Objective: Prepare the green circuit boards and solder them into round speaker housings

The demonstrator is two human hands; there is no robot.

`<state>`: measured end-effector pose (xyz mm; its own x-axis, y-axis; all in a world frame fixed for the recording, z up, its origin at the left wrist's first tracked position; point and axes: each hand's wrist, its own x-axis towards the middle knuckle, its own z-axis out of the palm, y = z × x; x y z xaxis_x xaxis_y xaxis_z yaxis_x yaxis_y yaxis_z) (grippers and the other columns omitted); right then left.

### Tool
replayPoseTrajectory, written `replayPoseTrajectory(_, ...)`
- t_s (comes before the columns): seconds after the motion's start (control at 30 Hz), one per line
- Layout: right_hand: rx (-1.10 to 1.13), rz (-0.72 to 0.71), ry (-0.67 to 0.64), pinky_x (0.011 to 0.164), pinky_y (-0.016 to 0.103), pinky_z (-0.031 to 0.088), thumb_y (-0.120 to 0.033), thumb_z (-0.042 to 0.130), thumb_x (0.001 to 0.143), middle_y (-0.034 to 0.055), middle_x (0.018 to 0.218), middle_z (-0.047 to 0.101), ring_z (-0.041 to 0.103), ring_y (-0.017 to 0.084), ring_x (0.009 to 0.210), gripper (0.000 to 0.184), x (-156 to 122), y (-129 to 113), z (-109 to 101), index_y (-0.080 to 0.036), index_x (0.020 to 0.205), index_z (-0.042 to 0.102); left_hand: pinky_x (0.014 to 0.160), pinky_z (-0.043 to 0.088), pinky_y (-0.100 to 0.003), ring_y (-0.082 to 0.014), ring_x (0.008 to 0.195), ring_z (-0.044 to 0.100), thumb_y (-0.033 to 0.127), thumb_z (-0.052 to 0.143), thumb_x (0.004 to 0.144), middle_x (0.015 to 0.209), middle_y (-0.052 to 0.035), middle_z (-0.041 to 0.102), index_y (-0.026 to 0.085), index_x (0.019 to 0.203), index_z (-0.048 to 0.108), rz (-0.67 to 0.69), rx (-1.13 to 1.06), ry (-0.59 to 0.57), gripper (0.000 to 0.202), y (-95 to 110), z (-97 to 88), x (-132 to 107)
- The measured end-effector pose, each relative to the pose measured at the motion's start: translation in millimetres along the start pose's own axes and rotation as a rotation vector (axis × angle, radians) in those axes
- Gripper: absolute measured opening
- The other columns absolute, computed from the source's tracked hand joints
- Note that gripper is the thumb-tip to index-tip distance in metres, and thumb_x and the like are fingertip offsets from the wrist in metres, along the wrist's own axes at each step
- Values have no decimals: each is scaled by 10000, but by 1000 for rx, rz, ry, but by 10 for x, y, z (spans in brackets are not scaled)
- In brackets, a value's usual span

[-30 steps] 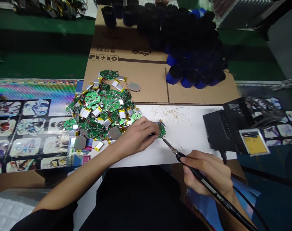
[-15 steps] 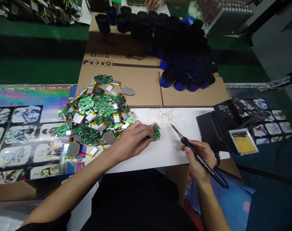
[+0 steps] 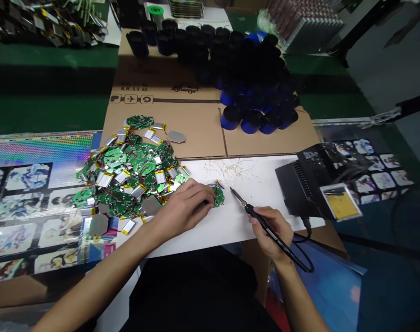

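My left hand (image 3: 184, 207) lies on the white sheet (image 3: 231, 221), its fingers pressed on a small round green circuit board (image 3: 219, 196) with wires at its edge. My right hand (image 3: 272, 226) is closed round the black handle of a soldering iron (image 3: 256, 215). The iron's metal tip (image 3: 235, 192) points up and left and hovers just right of the board, a short gap apart. A black cable loops from the iron's rear under my right wrist.
A heap of green circuit boards with silver batteries (image 3: 130, 170) lies left of my left hand. A black soldering station (image 3: 307, 184) with a yellow sponge tray (image 3: 341, 203) stands at the right. Dark blue cylinders (image 3: 251, 87) crowd the flattened cardboard (image 3: 196, 124) behind. Wire scraps (image 3: 231, 167) litter the sheet.
The iron tip touched the board a second ago, then lifted away to the right, and has now come back close to the board. My left hand stayed on the board.
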<state>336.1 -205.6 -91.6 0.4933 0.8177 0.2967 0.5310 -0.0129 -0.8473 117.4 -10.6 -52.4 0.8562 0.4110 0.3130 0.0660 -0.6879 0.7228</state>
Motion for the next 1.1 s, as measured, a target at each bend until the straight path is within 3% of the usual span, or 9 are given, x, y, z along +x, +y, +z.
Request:
replayPoseTrajectory(0.37,91,21,124,666,309,636,-252,727,944,43,885,737,754,182,731,152,57,-88,14,-197,1082,697,973,504,-374,-200,1023,638,195,613,1033,1137,-46,757,228,1087,666,23,66,-16,82,11,-75,-10)
replayPoseTrajectory(0.43,108,9,182,723,317,650,-239,758,921,54,950,744,769,187,801,200,105,-139,78,-204,1109,699,989,506,-400,-224,1073,639,269,656,1020,1186,-68,734,231,1097,668,17,109,-14,87,34,-81,2)
replayPoseTrajectory(0.53,132,30,271,738,325,656,-237,784,905,60,990,755,774,186,803,249,188,-228,240,-206,1136,696,1045,503,-497,-320,1242,601,418,783,919,1355,-150,637,214,1180,630,-78,182,18,365,70,-11,40)
replayPoseTrajectory(0.63,247,50,306,617,292,631,-231,757,939,62,1008,782,754,159,676,270,286,-328,434,-213,1197,679,1049,516,-555,-366,1305,582,340,826,872,1396,-173,611,208,1291,546,-195,209,-31,522,108,87,88)
replayPoseTrajectory(0.73,381,-14,306,532,278,600,-221,712,979,81,1084,805,767,168,642,307,361,-369,583,-235,1281,657,987,566,-502,-311,1191,655,250,815,867,1260,-108,683,231,1246,534,-259,98,-61,472,196,42,111)
replayPoseTrajectory(0.83,433,-86,211,494,297,600,-264,621,1042,114,1142,815,799,210,668,316,368,-295,662,-247,1358,629,834,615,-404,-247,1010,708,360,879,812,1159,-61,709,260,1221,544,-342,-71,-33,538,355,-261,70)
replayPoseTrajectory(0.93,378,-114,101,478,308,611,-293,524,1087,128,1137,825,790,210,628,290,335,-175,697,-235,1343,650,845,616,-385,-247,1063,720,410,893,803,1203,-75,713,276,1248,558,-352,-105,78,573,441,-796,-34)
replayPoseTrajectory(1.0,299,-158,65,495,301,627,-276,536,1075,124,1099,835,778,200,617,242,331,-128,704,-217,1241,703,921,596,-411,-267,1145,708,413,885,814,1256,-100,705,268,1229,569,-339,-45,248,542,346,-1232,-123)
replayPoseTrajectory(1.1,187,-235,30,507,268,640,-259,582,1039,100,1009,845,760,188,590,183,376,-143,691,-211,1089,751,1011,542,-428,-274,1172,689,446,889,780,1266,-108,694,242,1196,565,-422,105,553,565,-95,-1910,-263)
